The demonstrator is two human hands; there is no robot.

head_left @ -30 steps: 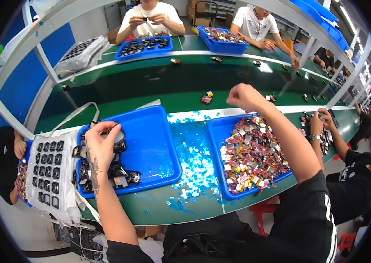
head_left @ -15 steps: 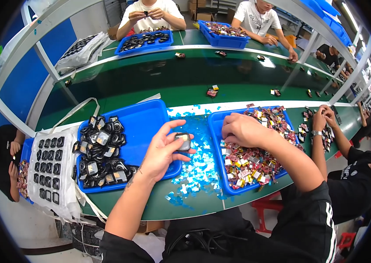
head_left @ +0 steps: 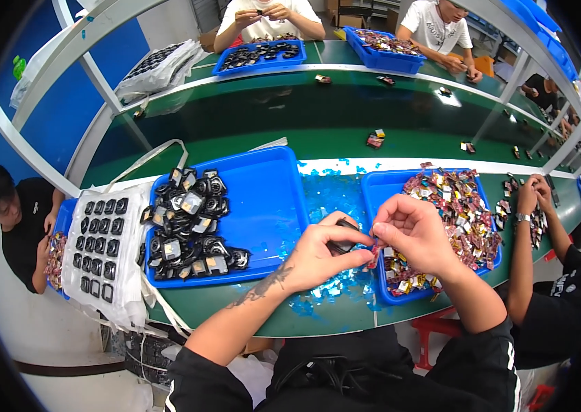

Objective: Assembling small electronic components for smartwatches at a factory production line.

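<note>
My left hand (head_left: 321, 255) is closed around a small black plastic housing (head_left: 349, 235), held over the gap between two blue trays. Close against it, my right hand (head_left: 414, 233) pinches a small reddish circuit piece (head_left: 374, 257) where the fingertips of both hands meet. The fingers partly cover both parts. Under my right hand stands a blue tray (head_left: 367, 199) heaped with small red, white and yellow electronic pieces (head_left: 458, 213). To the left, a second blue tray (head_left: 263, 185) has black housings (head_left: 191, 220) piled along its left side.
Blue film scraps (head_left: 331, 288) litter the green table between the trays. A white sheet with rows of black frames (head_left: 101, 233) lies at the left. Beyond runs a green conveyor (head_left: 256, 123) carrying scattered parts. Co-workers sit opposite and at both sides; one's hands (head_left: 536, 192) are near on the right.
My right hand has come up out of the parts tray with a reddish piece. My left hand has turned and moved right to meet it. The whole view has shifted slightly.
</note>
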